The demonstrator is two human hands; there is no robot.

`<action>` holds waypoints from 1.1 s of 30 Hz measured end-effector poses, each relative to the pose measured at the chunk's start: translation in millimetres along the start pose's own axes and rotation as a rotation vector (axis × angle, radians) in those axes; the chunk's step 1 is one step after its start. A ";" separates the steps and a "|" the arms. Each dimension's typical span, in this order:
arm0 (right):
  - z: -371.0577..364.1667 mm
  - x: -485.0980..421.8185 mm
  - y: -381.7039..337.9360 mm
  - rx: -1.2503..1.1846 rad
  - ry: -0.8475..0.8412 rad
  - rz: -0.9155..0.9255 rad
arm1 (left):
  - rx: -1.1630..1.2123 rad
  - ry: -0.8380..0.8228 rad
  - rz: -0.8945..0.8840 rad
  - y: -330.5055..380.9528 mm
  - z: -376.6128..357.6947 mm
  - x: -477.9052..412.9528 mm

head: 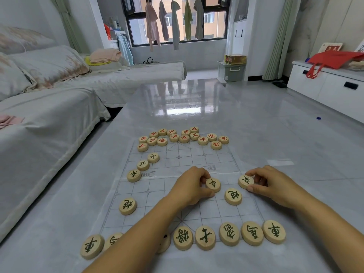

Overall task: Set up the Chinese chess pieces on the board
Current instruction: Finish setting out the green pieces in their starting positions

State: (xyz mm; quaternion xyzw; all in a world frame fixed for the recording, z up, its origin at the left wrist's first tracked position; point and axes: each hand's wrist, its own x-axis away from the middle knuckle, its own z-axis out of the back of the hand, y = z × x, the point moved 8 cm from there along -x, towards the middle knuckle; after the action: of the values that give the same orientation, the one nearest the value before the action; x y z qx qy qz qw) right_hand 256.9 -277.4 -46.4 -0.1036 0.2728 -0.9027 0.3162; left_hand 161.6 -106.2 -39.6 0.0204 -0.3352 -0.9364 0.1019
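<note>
So my left hand [190, 186] pinches the middle soldier [213, 184], right hand [269, 184] the edge soldier [246, 181], to seat both on the board [197, 160]'s soldier row.

Low grey table [82, 203], glossy marble-look top, window reflected at the far end. Flat on it, toward the near end: thin see-through board sheet [197, 160] w/ printed grid. Red pieces [184, 138] are bunched along the sheet's far edge, a few past it onto bare tabletop. Green pieces [229, 234] sit in a row along the near edge. The leftmost one [92, 246] is off the sheet's corner, straight on the table.
</note>
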 end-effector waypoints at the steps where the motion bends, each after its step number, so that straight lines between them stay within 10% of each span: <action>1: 0.0 -0.4 0.0 -0.002 -0.002 -0.001 | 0.007 -0.010 -0.001 -0.2 0.1 0.8; 11: -3.5 -1.9 4.3 -0.021 -0.072 -0.038 | 0.000 0.026 0.017 -25.0 35.7 -0.1; 18: -4.0 -4.7 4.3 -0.038 -0.082 -0.052 | -0.558 0.136 0.279 -111.0 102.5 -17.6; 33: -1.1 -5.7 3.5 -0.164 -0.137 -0.028 | -0.481 0.116 -0.007 -50.0 64.1 17.7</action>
State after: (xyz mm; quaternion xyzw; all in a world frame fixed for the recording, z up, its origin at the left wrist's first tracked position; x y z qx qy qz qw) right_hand 262.7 -275.6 -49.4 -0.1943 0.3220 -0.8725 0.3121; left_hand 128.5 -32.1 -21.1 0.0505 -0.0959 -0.9869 0.1195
